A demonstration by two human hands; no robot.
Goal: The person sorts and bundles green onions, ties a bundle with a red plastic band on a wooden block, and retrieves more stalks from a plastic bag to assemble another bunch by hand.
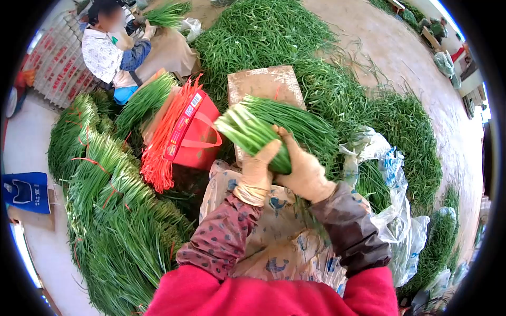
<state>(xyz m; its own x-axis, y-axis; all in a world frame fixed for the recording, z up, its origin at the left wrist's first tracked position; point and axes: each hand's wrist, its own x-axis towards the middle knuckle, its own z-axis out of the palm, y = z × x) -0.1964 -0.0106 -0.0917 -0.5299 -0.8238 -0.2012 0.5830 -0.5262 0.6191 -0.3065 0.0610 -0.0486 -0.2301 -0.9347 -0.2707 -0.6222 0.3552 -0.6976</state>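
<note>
Both gloved hands grip one bunch of chives (245, 129), its pale cut ends up and to the left. My left hand (259, 171) closes around its near left side. My right hand (305, 169) wraps its right side, with slight motion blur. Just beyond the hands, more loose chives (300, 122) lie across a worn, patterned board (263, 84). Left of the hands stands a red bag (204, 126) with a long hank of orange-red ties (161, 150) draped over it.
Tied chive bundles (121, 195) are stacked along the left. A large heap of loose chives (258, 34) spreads behind the board and rightward. Clear plastic bags (398, 210) lie at right. A co-worker (108, 52) sits at upper left, holding chives. A printed sheet (287, 237) covers my lap.
</note>
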